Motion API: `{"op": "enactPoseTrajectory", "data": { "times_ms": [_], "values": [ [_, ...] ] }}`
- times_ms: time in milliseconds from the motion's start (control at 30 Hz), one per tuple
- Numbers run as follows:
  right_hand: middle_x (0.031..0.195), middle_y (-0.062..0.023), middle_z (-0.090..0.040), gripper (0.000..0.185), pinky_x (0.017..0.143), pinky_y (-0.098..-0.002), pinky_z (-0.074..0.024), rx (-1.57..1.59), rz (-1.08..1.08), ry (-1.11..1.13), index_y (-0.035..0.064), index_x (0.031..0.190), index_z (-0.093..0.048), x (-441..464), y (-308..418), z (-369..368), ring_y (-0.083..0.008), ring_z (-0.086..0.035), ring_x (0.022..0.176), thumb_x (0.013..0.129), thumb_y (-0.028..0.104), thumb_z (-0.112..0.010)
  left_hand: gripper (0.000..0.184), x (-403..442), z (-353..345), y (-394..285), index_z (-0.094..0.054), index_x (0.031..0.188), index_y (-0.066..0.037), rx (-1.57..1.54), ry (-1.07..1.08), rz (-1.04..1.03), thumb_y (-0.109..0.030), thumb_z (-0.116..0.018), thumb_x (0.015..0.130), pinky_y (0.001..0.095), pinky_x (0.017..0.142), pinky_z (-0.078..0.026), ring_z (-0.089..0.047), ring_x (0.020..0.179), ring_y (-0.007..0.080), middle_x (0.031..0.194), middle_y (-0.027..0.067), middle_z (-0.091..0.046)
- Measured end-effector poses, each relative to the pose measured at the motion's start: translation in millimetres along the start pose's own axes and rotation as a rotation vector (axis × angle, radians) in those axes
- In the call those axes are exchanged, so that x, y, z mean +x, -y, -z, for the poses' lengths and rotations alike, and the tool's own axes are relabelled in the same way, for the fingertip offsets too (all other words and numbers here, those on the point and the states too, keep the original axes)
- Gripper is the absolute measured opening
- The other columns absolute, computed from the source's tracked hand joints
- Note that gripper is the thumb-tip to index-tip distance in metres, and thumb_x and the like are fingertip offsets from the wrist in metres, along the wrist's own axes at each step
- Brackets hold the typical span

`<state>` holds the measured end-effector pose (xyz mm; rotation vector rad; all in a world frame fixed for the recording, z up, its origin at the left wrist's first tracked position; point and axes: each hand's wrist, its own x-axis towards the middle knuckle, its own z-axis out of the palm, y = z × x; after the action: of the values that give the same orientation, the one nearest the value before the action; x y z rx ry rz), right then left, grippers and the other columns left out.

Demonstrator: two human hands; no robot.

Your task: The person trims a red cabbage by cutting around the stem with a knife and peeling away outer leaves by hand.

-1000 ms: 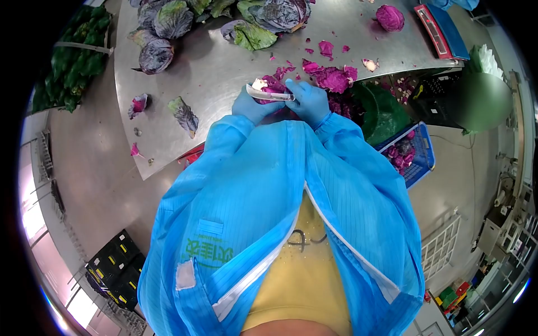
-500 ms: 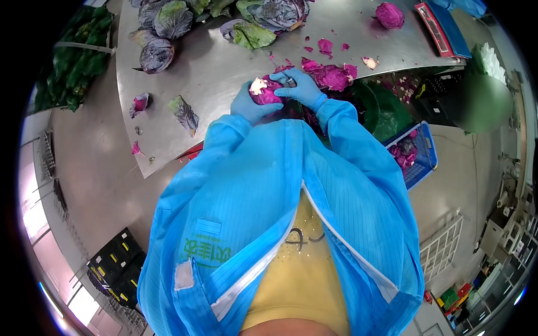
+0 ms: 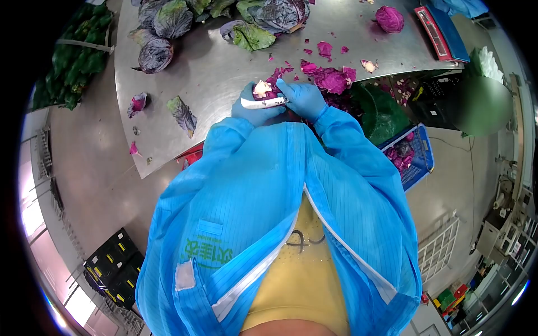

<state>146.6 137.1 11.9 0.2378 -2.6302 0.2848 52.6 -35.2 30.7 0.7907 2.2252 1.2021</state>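
A purple cabbage (image 3: 271, 89) with a pale cut stem end rests in my left hand (image 3: 246, 106), whose gloved fingers wrap round its left and lower side. My right hand (image 3: 305, 98), also in a blue glove, is closed on a knife (image 3: 263, 103). The pale blade lies across the near side of the cabbage and points left. Loose purple leaves (image 3: 334, 80) lie on the table's edge just right of my hands.
Several uncut cabbages (image 3: 174, 21) sit at the back left of the metal table (image 3: 224, 67). A trimmed cabbage (image 3: 389, 19) and a red and blue holder (image 3: 440, 33) are at back right. Below are a green bag (image 3: 384, 112) and a blue crate (image 3: 417, 168).
The knife blade was across the cabbage, then turned out of sight as my right hand moved over the cabbage top. Now the blade shows again on the near side.
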Motion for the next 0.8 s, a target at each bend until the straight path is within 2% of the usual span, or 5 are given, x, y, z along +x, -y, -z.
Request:
{"op": "enactPoseTrajectory", "data": {
  "times_ms": [300, 367, 500, 667, 800],
  "values": [
    [0.066, -0.0033, -0.053, 0.039, 0.046, -0.0314, -0.0428, -0.036, 0.117, -0.001, 0.0028, 0.107, -0.055, 7, 6, 18, -0.0171, -0.056, 0.055, 0.075, 0.025, -0.062, 0.088, -8, 6, -10, -0.042, 0.116, 0.006, 0.001, 0.054, 0.019, -0.039, -0.085, 0.055, 0.0313, 0.084, -0.049, -0.063, 0.092, 0.023, 0.099, 0.013, -0.062],
    [0.065, -0.0032, -0.053, 0.038, 0.047, -0.0312, -0.0429, 0.004, 0.088, -0.003, 0.0037, 0.105, -0.056, 24, 3, 32, -0.0163, -0.056, 0.055, 0.075, 0.026, -0.063, 0.08, 0, 0, 2, -0.037, 0.124, 0.003, -0.158, 0.063, 0.085, -0.031, -0.081, 0.066, 0.0358, 0.087, -0.048, -0.06, 0.099, 0.0235, 0.109, 0.0151, -0.059],
    [0.07, -0.0073, -0.058, 0.043, 0.053, -0.033, -0.0459, 0.275, -0.271, -0.32, 0.0052, 0.106, -0.059, 46, -18, 48, -0.0207, -0.058, 0.059, 0.076, 0.036, -0.066, 0.095, 0, 15, -10, -0.046, 0.125, -0.003, 0.106, -0.04, 0.278, -0.045, -0.085, 0.049, 0.0355, 0.088, -0.048, -0.059, 0.103, 0.0258, 0.114, 0.0161, -0.058],
    [0.083, -0.0119, -0.064, 0.055, 0.07, -0.033, -0.0487, 0.5, -0.879, 0.015, 0.0045, 0.11, -0.061, 22, -14, 36, -0.0242, -0.062, 0.076, 0.075, 0.046, -0.069, 0.092, 11, 7, 52, -0.045, 0.125, -0.002, -0.278, -0.064, 0.3, -0.04, -0.085, 0.052, 0.0355, 0.089, -0.049, -0.059, 0.103, 0.0262, 0.115, 0.0158, -0.057],
    [0.087, -0.011, -0.065, 0.051, 0.073, -0.0309, -0.0489, 0.791, -0.877, -0.073, 0.0038, 0.11, -0.061, -8, 4, -3, -0.0209, -0.063, 0.078, 0.077, 0.041, -0.068, 0.078, -7, 14, 12, -0.043, 0.126, -0.002, -0.792, 0.001, 0.279, -0.033, -0.08, 0.065, 0.0393, 0.091, -0.048, -0.058, 0.105, 0.0279, 0.117, 0.0142, -0.056]
  ]
}}
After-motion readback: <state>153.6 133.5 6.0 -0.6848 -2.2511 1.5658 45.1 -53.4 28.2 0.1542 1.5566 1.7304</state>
